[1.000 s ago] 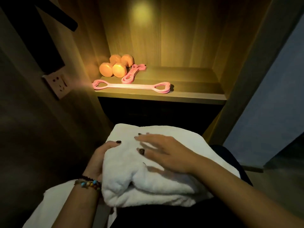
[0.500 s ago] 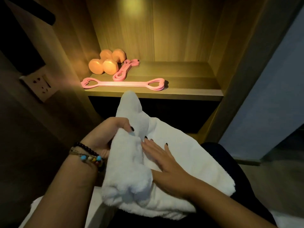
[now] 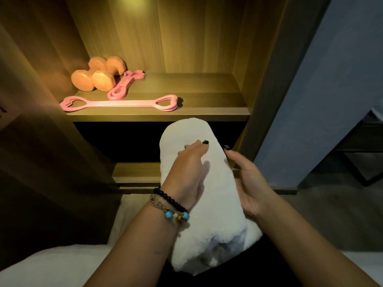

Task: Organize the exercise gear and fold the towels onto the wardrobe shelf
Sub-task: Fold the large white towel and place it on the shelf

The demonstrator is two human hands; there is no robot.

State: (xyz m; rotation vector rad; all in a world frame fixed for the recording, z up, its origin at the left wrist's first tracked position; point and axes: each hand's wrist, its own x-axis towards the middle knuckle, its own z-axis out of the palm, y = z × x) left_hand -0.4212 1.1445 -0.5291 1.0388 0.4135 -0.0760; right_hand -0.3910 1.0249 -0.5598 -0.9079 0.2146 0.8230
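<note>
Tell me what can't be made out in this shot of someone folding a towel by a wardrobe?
- Head view: the compartment under the lit shelf is too dark to see inside.
- The folded white towel hides the right hand's palm and the person's lap.
- The left hand covers part of the towel's top.
- The orange dumbbells hide the wardrobe corner behind them.
- The bottom and left edges cut off a pale cloth.

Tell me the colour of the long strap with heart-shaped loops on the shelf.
Pink, in the head view.

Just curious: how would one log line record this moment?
towel: folded, off shelf | left hand: flat on top | right hand: at side
</note>
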